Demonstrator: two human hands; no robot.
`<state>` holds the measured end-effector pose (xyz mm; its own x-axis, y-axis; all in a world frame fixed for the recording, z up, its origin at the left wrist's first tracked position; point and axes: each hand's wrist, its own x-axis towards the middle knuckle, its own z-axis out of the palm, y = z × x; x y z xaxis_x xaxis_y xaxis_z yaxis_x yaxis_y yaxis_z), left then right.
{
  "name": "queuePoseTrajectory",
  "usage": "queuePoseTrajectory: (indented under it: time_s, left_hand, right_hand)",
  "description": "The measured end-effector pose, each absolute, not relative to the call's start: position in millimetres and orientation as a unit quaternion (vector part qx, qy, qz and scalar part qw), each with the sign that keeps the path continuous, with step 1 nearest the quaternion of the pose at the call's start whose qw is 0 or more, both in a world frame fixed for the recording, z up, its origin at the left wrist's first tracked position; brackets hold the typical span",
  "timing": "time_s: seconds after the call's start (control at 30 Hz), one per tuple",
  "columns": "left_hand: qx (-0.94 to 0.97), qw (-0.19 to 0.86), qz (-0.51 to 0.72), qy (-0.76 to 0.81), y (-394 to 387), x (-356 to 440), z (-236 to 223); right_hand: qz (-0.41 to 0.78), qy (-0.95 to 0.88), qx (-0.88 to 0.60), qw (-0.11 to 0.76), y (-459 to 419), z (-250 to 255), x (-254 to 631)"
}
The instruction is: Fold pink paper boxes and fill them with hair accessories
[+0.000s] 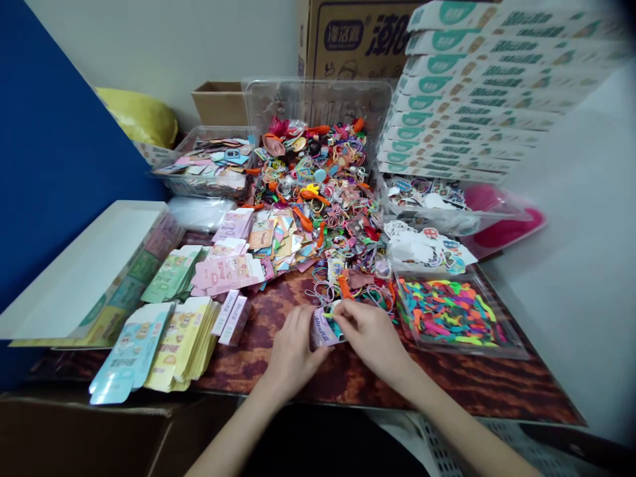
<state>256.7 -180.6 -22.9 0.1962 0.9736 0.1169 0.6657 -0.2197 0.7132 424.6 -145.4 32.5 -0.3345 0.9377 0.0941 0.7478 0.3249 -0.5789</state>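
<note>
Bright, even indoor light leaves only soft, faint shadows beneath the fingers (348, 315). Far beyond and right of them, the stacked flat cartons (477, 86) smear and bend (the edge of the frame warps badly there), while the clear plastic tray (318, 99) beyond the fingers carries pale glare.

A packing workroom, shown by cardboard cartons (355, 40) and stacked printed boxes (462, 93).

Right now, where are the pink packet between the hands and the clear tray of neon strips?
Pink packet (322, 331): head view, on its lower face.
Clear tray (472, 352): head view, on its front rim.
</note>
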Motion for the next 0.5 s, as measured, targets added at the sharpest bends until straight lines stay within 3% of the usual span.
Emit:
queuePoseTrajectory:
  time_s: [0.17,0.27,0.37,0.5]
  left_hand:
    - [0.746,0.183,0.300,0.566,-182.0,264.6,-31.6]
    - [0.739,0.185,0.318,0.565,-179.0,266.2,-33.2]
    - [0.716,0.202,0.339,0.575,-175.9,264.1,-30.8]
    - [0.672,0.245,0.369,0.593,-173.3,262.4,-23.7]
  right_hand:
    - [0.215,-0.799,-0.557,0.064,-136.4,47.0,416.0]
    - [0.257,-0.817,-0.513,0.045,-136.3,48.9,415.7]
    - [0.278,-0.794,-0.518,0.152,-142.1,51.6,425.0]
    - [0.200,-0.763,-0.506,0.350,-159.4,48.6,433.8]
